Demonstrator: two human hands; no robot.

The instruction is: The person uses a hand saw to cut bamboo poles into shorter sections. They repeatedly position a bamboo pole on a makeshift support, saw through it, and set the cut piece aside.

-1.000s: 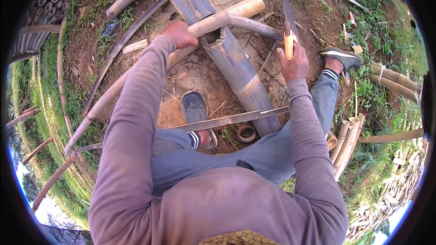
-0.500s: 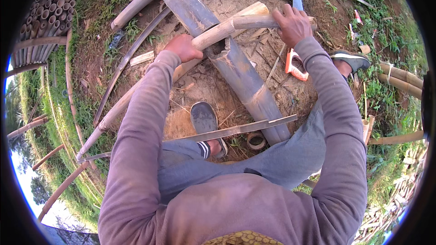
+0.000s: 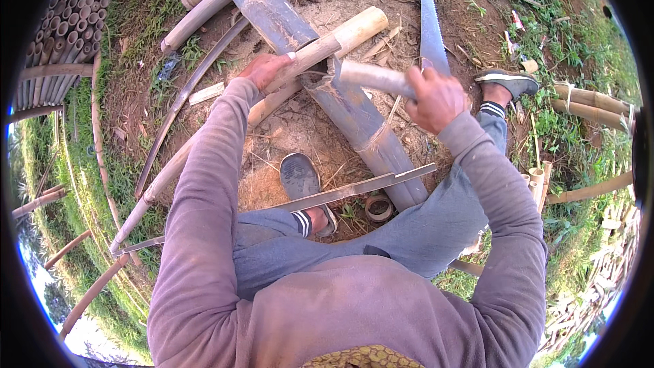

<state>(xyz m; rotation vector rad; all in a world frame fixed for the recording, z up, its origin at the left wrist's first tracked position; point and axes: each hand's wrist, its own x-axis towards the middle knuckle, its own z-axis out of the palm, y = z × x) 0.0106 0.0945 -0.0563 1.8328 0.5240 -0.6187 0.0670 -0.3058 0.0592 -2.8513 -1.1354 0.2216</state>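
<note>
Shirt [image 3: 340, 307]: sleeves lead out to both hands, with blue trousers [image 3: 409, 235] spread beneath.
Strip [image 3: 368, 186]: long and flat, it crosses the left shoe [image 3: 300, 176]; the ring [image 3: 379, 210] sits just below it.
Right hand [image 3: 439, 101]: fingers curled closed round one end of the piece [image 3: 378, 80].
Piece: short, slightly blurred, between the hands; its pale end points left, just beside the pole's cut end and apart from it.
Left hand [image 3: 267, 71]: closed round the pole [image 3: 310, 56], thumb laid along its top.
Pole: runs up and right from the left hand, across the gap in the dark trunk [image 3: 375, 140].
Saw [image 3: 432, 27]: blade on the ground beyond the right hand, which hides its handle.
Litter [image 3: 516, 20]: red and white scrap; any print is too small to read.
Stack [image 3: 78, 10]: round pole ends, far upper left.
</note>
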